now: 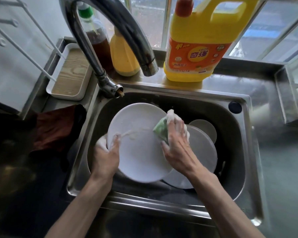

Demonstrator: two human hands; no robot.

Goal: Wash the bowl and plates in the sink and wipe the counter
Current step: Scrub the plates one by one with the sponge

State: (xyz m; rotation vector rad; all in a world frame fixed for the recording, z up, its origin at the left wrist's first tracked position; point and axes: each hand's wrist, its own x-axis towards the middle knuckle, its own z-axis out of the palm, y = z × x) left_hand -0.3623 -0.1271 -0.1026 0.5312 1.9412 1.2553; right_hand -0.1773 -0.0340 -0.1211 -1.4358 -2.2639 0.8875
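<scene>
Step in hand: washing, plate stage; soap scrub of the top plate [139, 152]. No rinse is evident yet.
Left hand [107, 155]: lower left of the basin. Grip closed on the plate's left rim, thumb across the face, fingers behind. Foam on the knuckles.
Right hand [177, 134]: centre right. Grip curled round a green sponge [160, 129], which is pressed against the plate's right edge. Fingers lathered.
Top plate: white, centre of frame, held tilted above the other crockery. A streak of suds crosses its upper face.
Second plate [203, 152]: lying in the sink [230, 134], under and to the right of the top plate, partly covered by the right forearm.
Third piece [205, 127]: small, round and white, just beyond the right hand. Bowl or small plate, cannot tell.
Faucet [110, 31]: arches in from upper left. No running water visible.
Desk [282, 169]: steel, right of frame, with a wet sheen. Wiping judged not begun.
Back ledge: yellow detergent jug [196, 45] at upper centre, a smaller yellow bottle [124, 55] and a bottle of brown liquid [96, 40] behind the faucet.
Left of sink: dark red cloth [55, 129], and a white tray [70, 73] above it.
Next move, judged: sweep the sponge over the remaining face and the back. The soapy rim calls for a firm left grip, then a rinse.
Risk, judged: a slip would drop the plate onto the crockery below.
</scene>
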